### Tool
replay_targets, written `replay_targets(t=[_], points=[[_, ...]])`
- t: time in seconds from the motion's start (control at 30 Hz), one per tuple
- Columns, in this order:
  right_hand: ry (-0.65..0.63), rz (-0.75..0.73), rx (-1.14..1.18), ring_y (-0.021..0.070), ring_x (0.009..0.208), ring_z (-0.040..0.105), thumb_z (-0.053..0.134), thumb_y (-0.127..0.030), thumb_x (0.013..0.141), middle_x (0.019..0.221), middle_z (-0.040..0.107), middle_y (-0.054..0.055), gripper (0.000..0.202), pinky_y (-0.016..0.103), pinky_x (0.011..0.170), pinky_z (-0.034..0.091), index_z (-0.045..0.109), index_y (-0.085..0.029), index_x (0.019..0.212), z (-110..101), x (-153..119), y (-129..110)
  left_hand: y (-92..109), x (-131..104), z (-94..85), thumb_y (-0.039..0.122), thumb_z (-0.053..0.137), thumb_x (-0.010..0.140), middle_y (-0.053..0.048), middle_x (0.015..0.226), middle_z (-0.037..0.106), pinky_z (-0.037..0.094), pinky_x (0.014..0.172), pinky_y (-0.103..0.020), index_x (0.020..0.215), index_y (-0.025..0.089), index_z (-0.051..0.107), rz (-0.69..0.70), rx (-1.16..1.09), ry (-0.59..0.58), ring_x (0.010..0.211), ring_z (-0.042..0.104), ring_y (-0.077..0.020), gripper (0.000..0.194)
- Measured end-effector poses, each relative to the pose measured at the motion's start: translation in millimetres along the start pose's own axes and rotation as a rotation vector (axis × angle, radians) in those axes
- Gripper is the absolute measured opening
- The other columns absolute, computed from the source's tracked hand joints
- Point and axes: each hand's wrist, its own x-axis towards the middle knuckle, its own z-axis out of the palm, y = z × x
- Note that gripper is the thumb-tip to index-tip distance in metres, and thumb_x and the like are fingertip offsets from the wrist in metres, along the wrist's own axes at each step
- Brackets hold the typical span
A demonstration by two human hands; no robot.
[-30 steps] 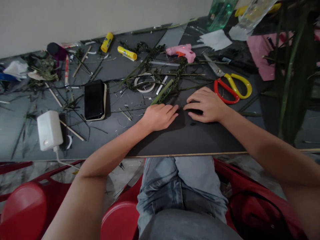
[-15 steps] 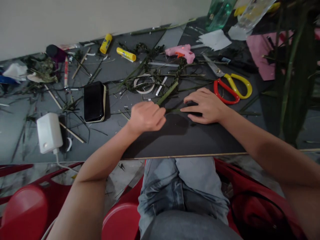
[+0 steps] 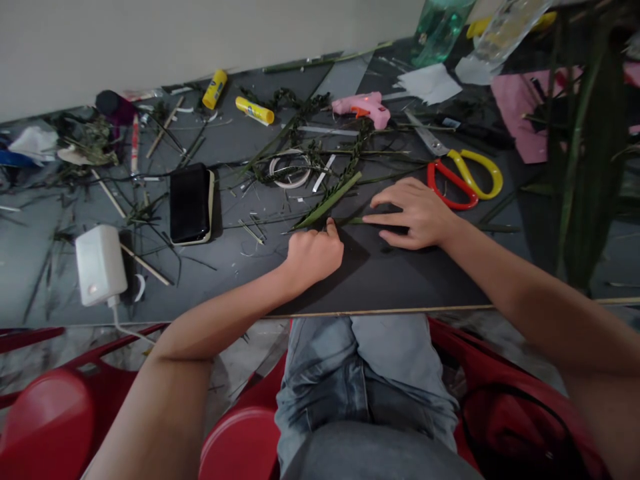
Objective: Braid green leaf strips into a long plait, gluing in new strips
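My left hand (image 3: 315, 257) is closed near the table's front edge, its index finger reaching forward to a narrow green leaf strip (image 3: 353, 220). Whatever the curled fingers hold, if anything, is hidden. On the strip's right end rests a fingertip of my right hand (image 3: 413, 215), whose fingers are spread, palm down. A wider green leaf piece (image 3: 333, 200) lies slantwise just beyond my left hand. Close to my right wrist are scissors (image 3: 453, 160) with one red and one yellow handle, blades apart.
Behind the hands lie a tape ring (image 3: 290, 168), a pink glue gun (image 3: 363, 107) and yellow glue sticks (image 3: 255, 110). A black phone (image 3: 189, 203) and white charger (image 3: 100, 265) are at left. Leaf scraps litter the dark table (image 3: 400, 283). Large leaves (image 3: 585, 167) stand at right.
My left hand has moved right and nearer to me, its index finger now stretched out, uncovering more of the wider leaf piece. My right hand has barely moved.
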Motion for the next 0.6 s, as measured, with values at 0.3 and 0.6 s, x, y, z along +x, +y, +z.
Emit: replay_targets(t=[0.3,0.6], points=[[0.088,-0.068,-0.046,0.0271,0.101,0.068,0.058,-0.034,0.092,0.111,0.073,0.011,0.026,0.046,0.088,0.048,0.080,-0.023,0.099,3.3,0.6,1.0,2.8,1.4,3.2,0.021,0.043,0.091,-0.022,0.080,0.077,0.053,0.060,-0.033,0.141,0.003,0.061,-0.058,-0.049,0.005,0.076,0.078,-0.0294,0.056],[0.164,-0.064,-0.014,0.0240,0.099,0.067,0.059,-0.033,0.092,0.105,0.073,0.011,0.024,0.042,0.086,0.047,0.079,-0.020,0.093,8.4,3.5,1.7,7.4,3.5,-1.6,0.021,0.040,0.093,-0.023,0.083,0.078,0.052,0.059,-0.032,0.144,-0.003,0.055,-0.055,-0.032,-0.072,0.077,0.078,-0.0284,0.059]])
